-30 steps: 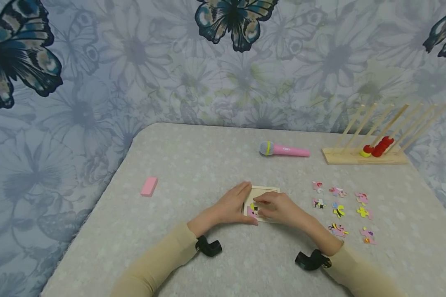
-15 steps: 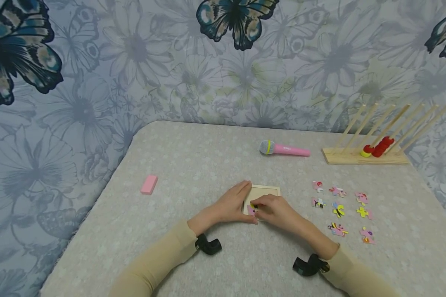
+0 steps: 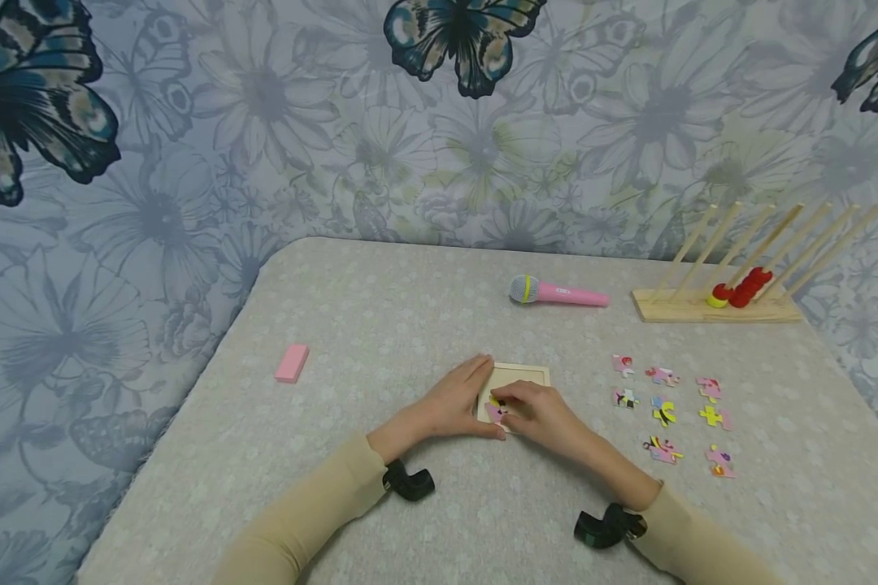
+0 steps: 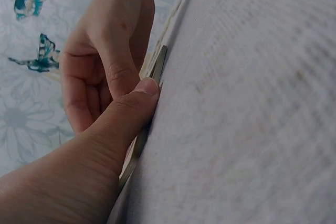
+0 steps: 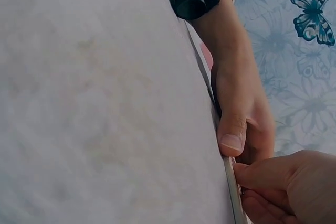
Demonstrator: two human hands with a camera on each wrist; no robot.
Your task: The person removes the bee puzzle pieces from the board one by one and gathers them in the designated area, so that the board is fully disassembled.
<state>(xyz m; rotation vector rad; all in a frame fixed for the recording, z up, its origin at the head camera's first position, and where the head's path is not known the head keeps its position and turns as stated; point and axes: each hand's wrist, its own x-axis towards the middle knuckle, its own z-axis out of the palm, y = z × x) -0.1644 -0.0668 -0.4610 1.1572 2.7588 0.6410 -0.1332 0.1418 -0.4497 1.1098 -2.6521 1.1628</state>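
Note:
A small wooden puzzle tray (image 3: pixel 523 374) lies flat on the table in front of me. My left hand (image 3: pixel 457 400) grips its left side, the thumb along the near edge and the fingers up the side. In the left wrist view the left thumb (image 4: pixel 144 90) presses on the tray's rim. My right hand (image 3: pixel 545 414) reaches over the tray with bent fingers and pinches a pink and yellow puzzle piece (image 3: pixel 495 410) in its near left corner. The fingers partly hide that piece. Several loose puzzle pieces (image 3: pixel 662 411) lie spread out to the right.
A pink toy microphone (image 3: pixel 559 293) lies behind the tray. At the back right stands a wooden rod stand (image 3: pixel 717 307) with red and yellow beads. A pink block (image 3: pixel 292 363) rests on the left. The patterned wall (image 3: pixel 410 179) borders the table's back and left.
My right thumb and fingers have closed in on the piece in the tray's near left corner, and it has shifted slightly. My left hand stays on the tray; the loose pieces have not moved.

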